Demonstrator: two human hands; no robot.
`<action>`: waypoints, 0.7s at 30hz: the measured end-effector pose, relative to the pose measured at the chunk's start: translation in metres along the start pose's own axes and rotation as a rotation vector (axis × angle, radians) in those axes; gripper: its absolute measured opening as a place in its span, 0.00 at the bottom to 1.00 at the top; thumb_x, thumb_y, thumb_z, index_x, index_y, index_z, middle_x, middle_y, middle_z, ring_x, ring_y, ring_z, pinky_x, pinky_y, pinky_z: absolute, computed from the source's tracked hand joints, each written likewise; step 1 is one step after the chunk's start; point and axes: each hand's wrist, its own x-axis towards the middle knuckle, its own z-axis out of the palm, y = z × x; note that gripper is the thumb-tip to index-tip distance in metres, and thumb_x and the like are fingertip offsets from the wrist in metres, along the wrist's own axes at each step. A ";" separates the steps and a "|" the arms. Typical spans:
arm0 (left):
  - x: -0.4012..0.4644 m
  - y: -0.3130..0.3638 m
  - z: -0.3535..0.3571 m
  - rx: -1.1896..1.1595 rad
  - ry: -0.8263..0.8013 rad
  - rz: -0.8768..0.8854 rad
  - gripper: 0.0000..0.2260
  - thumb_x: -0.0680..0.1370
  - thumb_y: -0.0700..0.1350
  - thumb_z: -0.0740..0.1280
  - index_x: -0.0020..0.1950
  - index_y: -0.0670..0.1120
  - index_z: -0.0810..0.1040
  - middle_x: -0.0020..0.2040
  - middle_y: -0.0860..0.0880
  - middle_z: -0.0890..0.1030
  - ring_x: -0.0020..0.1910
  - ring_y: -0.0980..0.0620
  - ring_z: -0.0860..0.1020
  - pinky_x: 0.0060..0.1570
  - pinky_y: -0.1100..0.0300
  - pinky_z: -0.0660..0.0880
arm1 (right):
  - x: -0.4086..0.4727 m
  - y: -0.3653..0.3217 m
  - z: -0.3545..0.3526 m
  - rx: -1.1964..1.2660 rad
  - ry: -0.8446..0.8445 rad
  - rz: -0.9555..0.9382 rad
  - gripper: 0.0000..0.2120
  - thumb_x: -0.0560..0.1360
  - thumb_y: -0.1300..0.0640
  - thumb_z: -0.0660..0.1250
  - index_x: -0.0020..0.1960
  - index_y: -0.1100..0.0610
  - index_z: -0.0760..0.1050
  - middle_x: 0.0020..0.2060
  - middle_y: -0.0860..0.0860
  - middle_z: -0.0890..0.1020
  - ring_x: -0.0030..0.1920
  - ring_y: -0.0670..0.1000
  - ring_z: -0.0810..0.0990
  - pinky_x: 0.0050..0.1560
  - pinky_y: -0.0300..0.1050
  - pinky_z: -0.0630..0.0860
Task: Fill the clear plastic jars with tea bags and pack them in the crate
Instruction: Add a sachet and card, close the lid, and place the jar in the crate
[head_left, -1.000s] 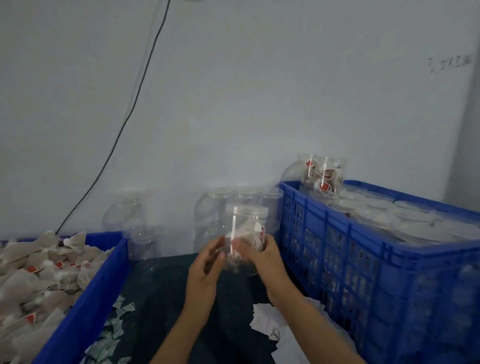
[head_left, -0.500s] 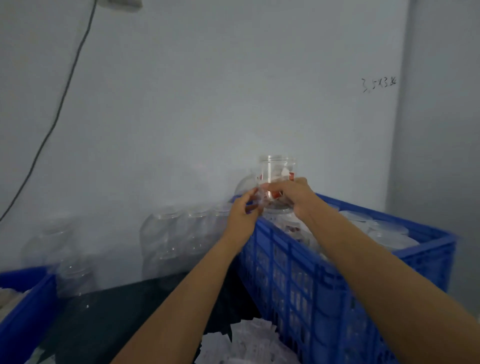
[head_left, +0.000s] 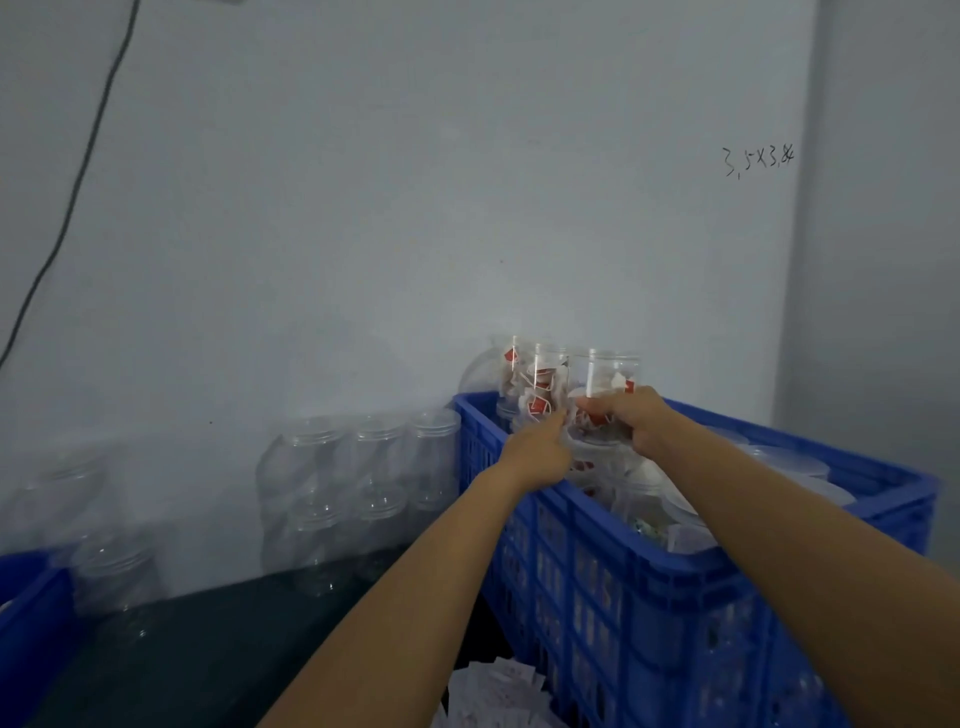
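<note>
Filled jar (head_left: 605, 395), far-left corner of blue crate (head_left: 675, 582), upright, w/ tea bags. R hand (head_left: 636, 421) grips it; L hand (head_left: 537, 452) pinches its side.

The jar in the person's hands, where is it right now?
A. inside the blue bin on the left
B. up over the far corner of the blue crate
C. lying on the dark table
B: both the left hand and right hand hold the jar above the blue crate, beside other filled jars.

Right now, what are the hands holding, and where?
A tea-bag jar, over the blue crate: right hand grips its side, left hand its lower side.
</note>
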 end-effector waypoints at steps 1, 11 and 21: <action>0.001 -0.001 0.000 0.028 -0.007 -0.001 0.30 0.78 0.37 0.58 0.79 0.48 0.54 0.67 0.41 0.73 0.57 0.44 0.75 0.60 0.47 0.73 | 0.002 0.002 0.000 -0.023 -0.009 -0.008 0.32 0.67 0.66 0.76 0.68 0.68 0.67 0.59 0.63 0.78 0.58 0.60 0.79 0.57 0.51 0.78; 0.008 -0.001 0.001 0.175 -0.064 -0.005 0.30 0.78 0.42 0.60 0.78 0.48 0.53 0.62 0.42 0.76 0.58 0.43 0.75 0.57 0.50 0.68 | -0.005 0.003 0.008 -0.178 0.021 -0.083 0.47 0.72 0.64 0.73 0.76 0.66 0.42 0.70 0.63 0.67 0.70 0.61 0.66 0.71 0.58 0.65; 0.000 -0.002 0.002 0.042 0.050 0.001 0.18 0.78 0.42 0.61 0.68 0.43 0.69 0.59 0.42 0.77 0.55 0.44 0.76 0.55 0.50 0.73 | -0.013 -0.003 0.011 -0.307 0.161 -0.048 0.43 0.72 0.62 0.74 0.75 0.63 0.48 0.71 0.64 0.62 0.69 0.63 0.66 0.69 0.58 0.67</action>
